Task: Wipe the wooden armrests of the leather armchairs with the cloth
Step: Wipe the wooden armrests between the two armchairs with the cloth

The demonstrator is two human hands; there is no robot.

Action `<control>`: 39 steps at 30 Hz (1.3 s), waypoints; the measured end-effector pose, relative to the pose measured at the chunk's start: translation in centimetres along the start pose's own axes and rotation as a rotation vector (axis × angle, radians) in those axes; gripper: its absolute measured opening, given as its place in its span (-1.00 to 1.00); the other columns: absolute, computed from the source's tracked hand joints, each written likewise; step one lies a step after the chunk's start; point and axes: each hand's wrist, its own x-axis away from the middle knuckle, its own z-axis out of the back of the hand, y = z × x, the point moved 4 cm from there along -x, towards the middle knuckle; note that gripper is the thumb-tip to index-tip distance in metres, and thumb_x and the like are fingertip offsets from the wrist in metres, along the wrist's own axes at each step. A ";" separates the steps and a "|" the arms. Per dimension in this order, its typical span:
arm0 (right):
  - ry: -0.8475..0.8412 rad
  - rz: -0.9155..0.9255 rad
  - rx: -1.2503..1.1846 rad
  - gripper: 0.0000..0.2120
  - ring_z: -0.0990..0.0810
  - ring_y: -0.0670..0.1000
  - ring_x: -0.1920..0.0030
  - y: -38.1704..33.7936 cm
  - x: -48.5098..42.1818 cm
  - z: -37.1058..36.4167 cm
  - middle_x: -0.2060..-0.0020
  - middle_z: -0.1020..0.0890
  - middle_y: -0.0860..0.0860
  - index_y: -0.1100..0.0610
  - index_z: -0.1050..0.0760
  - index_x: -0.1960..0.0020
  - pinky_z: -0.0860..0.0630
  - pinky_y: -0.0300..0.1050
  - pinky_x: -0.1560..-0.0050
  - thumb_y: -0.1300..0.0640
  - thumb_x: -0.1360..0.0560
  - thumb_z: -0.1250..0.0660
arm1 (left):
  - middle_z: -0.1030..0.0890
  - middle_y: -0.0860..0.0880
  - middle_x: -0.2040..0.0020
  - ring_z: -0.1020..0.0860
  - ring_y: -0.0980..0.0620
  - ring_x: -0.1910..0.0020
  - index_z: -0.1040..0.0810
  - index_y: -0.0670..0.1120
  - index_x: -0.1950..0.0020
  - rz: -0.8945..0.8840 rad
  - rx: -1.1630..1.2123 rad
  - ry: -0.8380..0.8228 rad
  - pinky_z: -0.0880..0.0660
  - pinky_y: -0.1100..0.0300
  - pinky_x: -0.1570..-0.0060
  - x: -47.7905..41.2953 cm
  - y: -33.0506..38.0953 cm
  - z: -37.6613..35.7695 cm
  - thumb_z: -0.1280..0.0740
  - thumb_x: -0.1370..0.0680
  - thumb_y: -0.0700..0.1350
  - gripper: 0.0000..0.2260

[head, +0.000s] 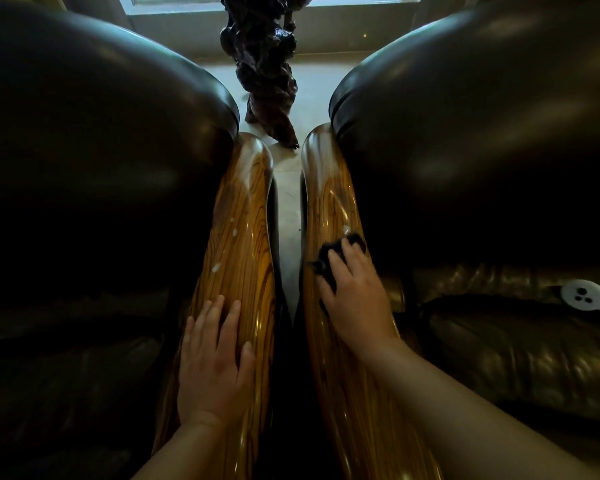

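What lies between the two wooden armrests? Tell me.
Head view: a narrow strip of pale floor separates the left armrest and right armrest; a dark carved sculpture stands beyond.

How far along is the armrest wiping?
Nothing clearly finished. The right hand presses the dark cloth on the right armrest, just short of a white spot. The left armrest still shows white spots; the left hand only rests there.

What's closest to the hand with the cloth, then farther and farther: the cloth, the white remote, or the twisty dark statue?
From the right hand:
1. Cloth, under its fingers.
2. White remote, on the right seat.
3. Dark statue, on the floor ahead, between the chairs.
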 end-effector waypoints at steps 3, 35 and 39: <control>-0.006 0.038 0.047 -0.49 -0.16 0.07 -0.56 1.3 2.7 0.4 -0.53 -0.30 0.07 0.06 -0.31 -0.50 -0.16 0.04 -0.51 -0.12 -0.60 -0.13 | -0.23 -0.07 -0.55 -0.02 0.05 -0.55 -0.25 -0.01 -0.52 0.002 -0.010 -0.005 0.00 -0.11 -0.52 -0.1 0.1 0.1 -0.05 -0.56 0.12 -0.46; -0.033 0.093 -0.109 -0.61 -0.39 0.09 -0.43 1.1 -1.0 2.6 -0.38 -0.50 0.10 0.14 -0.50 -0.35 -0.32 0.05 -0.45 0.14 -0.54 -0.38 | -0.43 -0.11 -0.28 -0.35 -0.14 -0.30 -0.47 -0.06 -0.24 0.119 0.043 0.099 -0.44 -0.13 -0.16 -2.2 1.0 0.1 -0.11 -0.50 0.07 -0.61; -0.014 0.152 -0.298 -0.70 -0.51 -0.09 -0.19 1.0 -1.5 3.9 -0.20 -0.55 -0.04 0.09 -0.56 -0.26 -0.51 -0.16 -0.20 0.13 -0.53 -0.37 | -0.43 -0.11 -0.28 -0.35 -0.14 -0.30 -0.47 -0.06 -0.24 0.112 0.033 0.104 -0.43 -0.13 -0.18 -2.2 1.0 0.2 -0.12 -0.51 0.07 -0.61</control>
